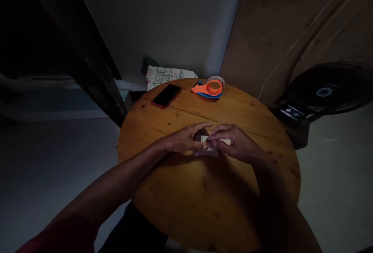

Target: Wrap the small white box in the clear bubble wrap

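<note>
Both hands meet over the middle of the round wooden table. My left hand (185,138) grips the near side of a small see-through, plastic-looking item (205,152), its thumb on top and its index finger stretched behind. A whitish piece (204,138) shows inside or on that item; I cannot tell which. My right hand (236,142) comes in from the other side with fingertips pinched together. A pale, narrow strip (225,141) sticks out under its fingers. Dim light and the fingers hide where the strip and the clear item touch.
On the wooden table (186,191), a phone (166,96) lies at the back left and an orange and blue tape dispenser (211,88) at the back. A printed white sack (170,74) sits behind the table. To the right stands a dark fan (326,89).
</note>
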`<move>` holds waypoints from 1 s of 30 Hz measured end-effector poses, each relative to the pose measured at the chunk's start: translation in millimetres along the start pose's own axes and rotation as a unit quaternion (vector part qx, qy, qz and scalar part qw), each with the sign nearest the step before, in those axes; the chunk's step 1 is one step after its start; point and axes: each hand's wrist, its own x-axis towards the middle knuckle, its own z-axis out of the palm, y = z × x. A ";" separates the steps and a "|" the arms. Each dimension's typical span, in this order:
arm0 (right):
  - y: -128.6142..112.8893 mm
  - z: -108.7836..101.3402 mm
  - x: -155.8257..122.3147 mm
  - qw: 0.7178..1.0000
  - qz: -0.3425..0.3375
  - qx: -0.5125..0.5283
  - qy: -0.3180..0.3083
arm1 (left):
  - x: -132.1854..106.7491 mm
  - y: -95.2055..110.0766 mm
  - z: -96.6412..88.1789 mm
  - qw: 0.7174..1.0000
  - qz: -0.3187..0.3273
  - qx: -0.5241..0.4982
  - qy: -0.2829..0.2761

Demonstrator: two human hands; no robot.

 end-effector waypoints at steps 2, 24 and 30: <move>-1.4 -1.9 -0.6 1.000 -0.002 0.021 -0.014 | 0.3 0.1 -0.7 1.000 0.005 0.010 -0.003; -6.4 -8.5 -1.7 0.991 0.057 0.116 -0.017 | -1.1 9.9 -0.3 0.999 -0.008 -0.020 -0.033; 6.2 -4.2 0.6 0.976 0.156 0.130 0.081 | -0.9 8.9 -0.8 1.000 -0.011 0.020 -0.020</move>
